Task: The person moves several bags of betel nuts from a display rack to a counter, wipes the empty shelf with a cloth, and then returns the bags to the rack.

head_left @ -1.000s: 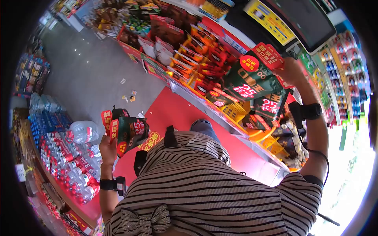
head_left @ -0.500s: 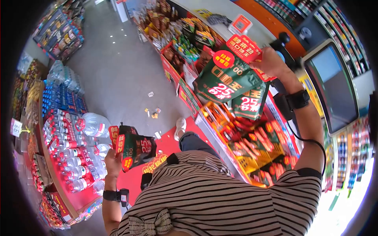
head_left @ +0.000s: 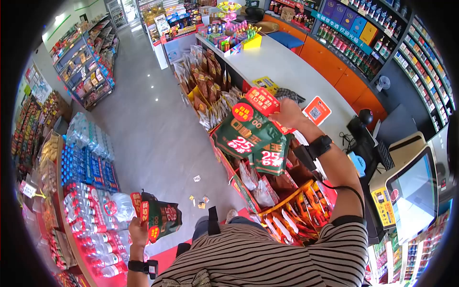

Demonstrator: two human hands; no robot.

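Note:
My right hand [head_left: 289, 115] is closed on the red header cards of green snack bags [head_left: 248, 131]. These bags hang in front of it, overlapping, with gold lettering and a large white "25" print. They are above the display rack beside the counter. At the lower left, my left hand [head_left: 138, 232] grips more green snack bags [head_left: 165, 220] by their red edge. Those are held to the left of my body, over the floor and near the bottled drinks.
A rack of bagged snacks [head_left: 296, 217] runs along the white counter [head_left: 287, 64]. A QR-code stand [head_left: 316, 111] and a checkout screen [head_left: 413, 196] are at the right. Bottled water packs [head_left: 98, 210] line the left side. Litter [head_left: 198, 201] lies on the grey floor [head_left: 143, 129].
My view has swung up and forward, showing more counter and aisle. Both hands still hold their bags; the right-hand bags now appear further left and lower, over a section further along the rack.

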